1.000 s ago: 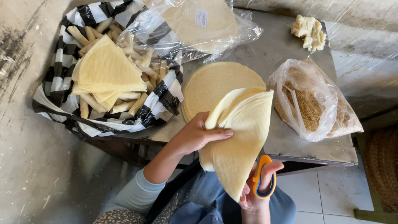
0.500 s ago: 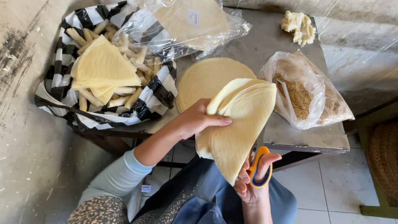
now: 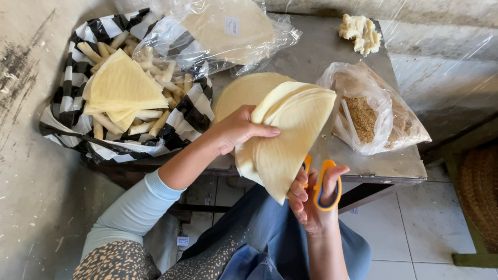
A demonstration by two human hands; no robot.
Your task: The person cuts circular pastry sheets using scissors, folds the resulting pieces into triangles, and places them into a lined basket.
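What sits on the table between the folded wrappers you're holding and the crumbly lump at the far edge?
In the head view, bare grey tabletop separates the folded wrappers from the crumbly lump; the clear bag of brown filling lies just right of that line.

Folded pale-yellow wrapper stack (image 3: pixel 287 135) held upright; orange-handled scissors (image 3: pixel 323 184) beside.

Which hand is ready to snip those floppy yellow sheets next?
Probably the right hand: its fingers are already through the orange handles of the scissors, right beside the folded stack of pale yellow dough sheets. The left hand is busy gripping that stack, holding it up.
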